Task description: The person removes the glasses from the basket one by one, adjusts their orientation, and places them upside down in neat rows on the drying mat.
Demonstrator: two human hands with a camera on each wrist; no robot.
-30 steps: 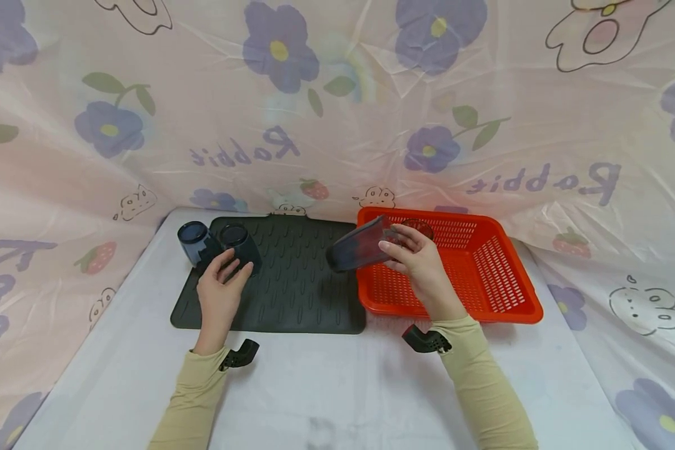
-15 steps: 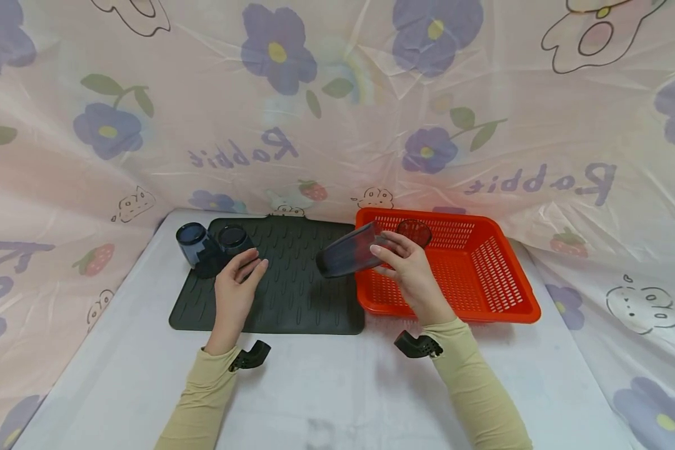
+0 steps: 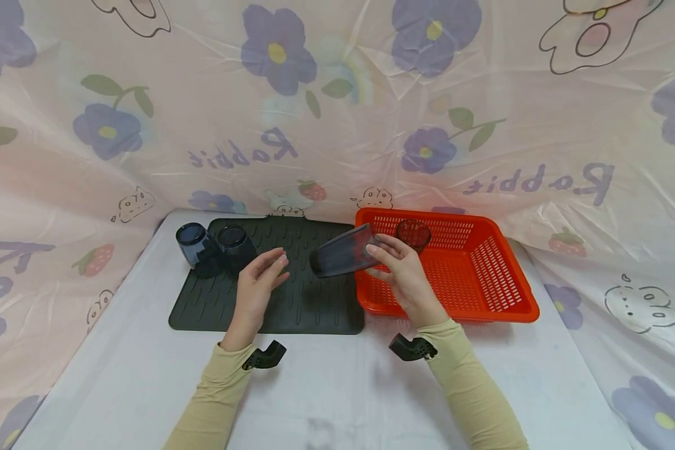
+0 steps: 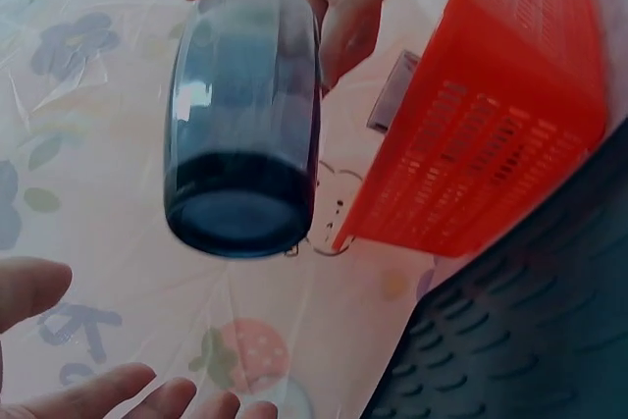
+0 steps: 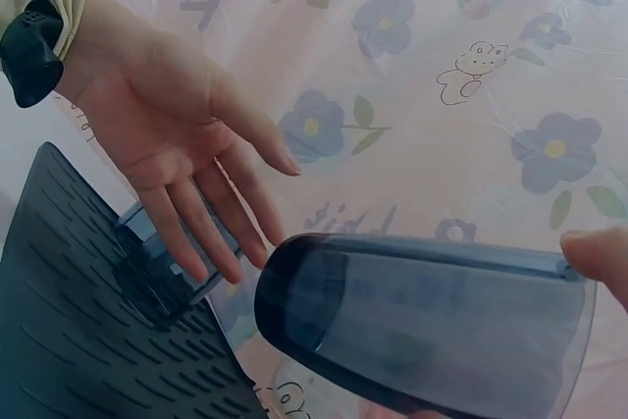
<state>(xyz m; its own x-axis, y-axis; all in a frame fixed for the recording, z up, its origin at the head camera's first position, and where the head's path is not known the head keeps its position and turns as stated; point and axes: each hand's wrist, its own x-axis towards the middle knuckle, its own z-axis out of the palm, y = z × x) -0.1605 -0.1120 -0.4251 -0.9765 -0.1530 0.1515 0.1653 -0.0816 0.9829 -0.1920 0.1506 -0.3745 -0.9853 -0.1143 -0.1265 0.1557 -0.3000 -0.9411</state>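
My right hand (image 3: 406,275) pinches a tall blue-tinted drinking glass (image 3: 340,253) near its rim, holding it tilted with its thick base toward the left. The glass hangs over the gap between the dark drying mat (image 3: 298,312) and the red basket (image 3: 450,312). Over the mat my left hand (image 3: 257,294) holds nothing, its fingers loosely extended toward the glass base. In the right wrist view the left fingertips come close to the base of the glass (image 5: 422,326). Two similar glasses stand upside down at the mat's back left, one glass (image 3: 192,240) beside another glass (image 3: 236,245).
Another glass (image 3: 413,234) lies in the back left corner of the red basket, its round end showing. A white cloth (image 3: 337,387) covers the table. Patterned plastic sheeting (image 3: 337,125) rises behind and along both sides.
My left hand has moved right, away from the two standing glasses, toward the held glass. My right hand has carried its glass slightly left and down, leveling it somewhat.
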